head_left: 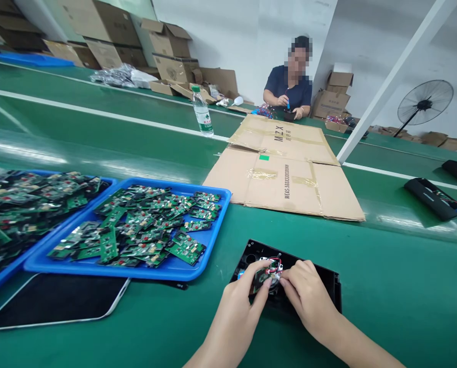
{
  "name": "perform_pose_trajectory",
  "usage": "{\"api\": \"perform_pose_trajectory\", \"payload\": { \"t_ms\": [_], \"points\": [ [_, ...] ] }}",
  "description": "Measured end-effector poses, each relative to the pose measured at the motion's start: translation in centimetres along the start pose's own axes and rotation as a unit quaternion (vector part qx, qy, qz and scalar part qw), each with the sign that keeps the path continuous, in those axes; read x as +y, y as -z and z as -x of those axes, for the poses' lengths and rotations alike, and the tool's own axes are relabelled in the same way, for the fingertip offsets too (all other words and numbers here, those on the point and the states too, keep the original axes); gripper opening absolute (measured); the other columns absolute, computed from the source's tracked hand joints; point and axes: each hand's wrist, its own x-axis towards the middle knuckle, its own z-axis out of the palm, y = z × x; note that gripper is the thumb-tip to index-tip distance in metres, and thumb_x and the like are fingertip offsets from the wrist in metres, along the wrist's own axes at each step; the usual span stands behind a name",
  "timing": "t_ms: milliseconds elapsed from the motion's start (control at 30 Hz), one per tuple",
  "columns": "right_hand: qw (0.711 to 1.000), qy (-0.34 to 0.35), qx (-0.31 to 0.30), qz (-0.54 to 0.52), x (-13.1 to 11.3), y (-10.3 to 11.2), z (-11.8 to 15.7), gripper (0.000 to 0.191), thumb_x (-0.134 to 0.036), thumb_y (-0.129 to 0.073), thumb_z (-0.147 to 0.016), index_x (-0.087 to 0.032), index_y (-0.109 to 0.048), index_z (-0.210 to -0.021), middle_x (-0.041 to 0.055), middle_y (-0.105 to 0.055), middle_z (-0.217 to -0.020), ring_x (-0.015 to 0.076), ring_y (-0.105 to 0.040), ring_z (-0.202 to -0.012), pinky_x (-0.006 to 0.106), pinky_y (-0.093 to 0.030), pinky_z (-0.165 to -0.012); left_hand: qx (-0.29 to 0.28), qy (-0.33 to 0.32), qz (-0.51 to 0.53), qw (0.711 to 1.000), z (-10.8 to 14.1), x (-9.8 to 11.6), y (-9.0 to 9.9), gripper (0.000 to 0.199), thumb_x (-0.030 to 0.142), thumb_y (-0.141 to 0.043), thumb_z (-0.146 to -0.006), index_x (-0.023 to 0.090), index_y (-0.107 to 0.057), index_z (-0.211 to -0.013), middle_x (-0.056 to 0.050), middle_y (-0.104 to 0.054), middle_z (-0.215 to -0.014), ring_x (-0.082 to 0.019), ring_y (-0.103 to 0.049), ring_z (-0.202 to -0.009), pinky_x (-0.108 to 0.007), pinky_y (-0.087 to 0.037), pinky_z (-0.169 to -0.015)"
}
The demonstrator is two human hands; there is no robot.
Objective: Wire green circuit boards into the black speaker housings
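A black plastic housing [328, 286] lies on the green table in front of me, with both hands over it. Between the thumb and fingers of my left hand [247, 296] is a small green circuit board [260, 277], tilted above the housing. Red and black wires [277, 261] run beside the board. The fingertips of my right hand [307, 294] are pinched together at a small white connector [277, 275] near the board's right edge. Part of a round metallic piece shows beneath the fingers; the rest of it is hidden.
Blue trays [213, 245] heaped with circuit boards stand at the left, above a dark flat panel [55, 301]. Flattened cardboard [301, 189] lies ahead, near a water bottle [202, 112]. A black case [435, 199] is at the right. Across the table sits a person [278, 84].
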Motion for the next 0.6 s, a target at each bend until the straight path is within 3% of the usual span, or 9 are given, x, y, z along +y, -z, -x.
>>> {"api": "perform_pose_trajectory", "payload": {
  "t_ms": [133, 267, 600],
  "points": [
    [1.000, -0.002, -0.004, -0.007, 0.01, -0.03, -0.04, 0.026, -0.022, -0.034, -0.096, -0.017, -0.054, -0.079, 0.0017, -0.057, -0.070, 0.0152, -0.044, -0.064, 0.030, -0.033, -0.064, -0.003, -0.005, -0.007, 1.000, -0.01, 0.09, -0.14, 0.024, 0.027, -0.045, -0.087, 0.024, -0.058, -0.107, -0.002, -0.073, -0.089, -0.021, -0.068, -0.085, -0.030, -0.054, -0.076],
    [1.000, 0.018, -0.002, 0.020, 0.19, -0.28, -0.07, 0.026, -0.021, -0.035, -0.096, -0.017, -0.054, -0.078, 0.0016, -0.056, -0.068, 0.0150, -0.043, -0.063, 0.029, -0.032, -0.063, -0.018, -0.022, -0.008, 1.000, 0.03, 0.09, -0.34, 0.026, 0.025, -0.043, -0.088, 0.024, -0.056, -0.109, -0.003, -0.073, -0.096, -0.020, -0.068, -0.084, -0.029, -0.054, -0.074],
    [0.986, 0.089, 0.092, 0.104, -0.09, -0.63, 0.08, 0.028, -0.015, -0.040, -0.094, -0.016, -0.054, -0.070, -0.0002, -0.052, -0.058, 0.0126, -0.036, -0.054, 0.029, -0.031, -0.063, -0.054, -0.080, -0.007, 0.995, -0.19, -0.27, 0.33, 0.023, 0.021, -0.040, -0.090, 0.023, -0.056, -0.106, -0.004, -0.070, -0.103, -0.016, -0.068, -0.087, -0.024, -0.052, -0.077]
  ]
}}
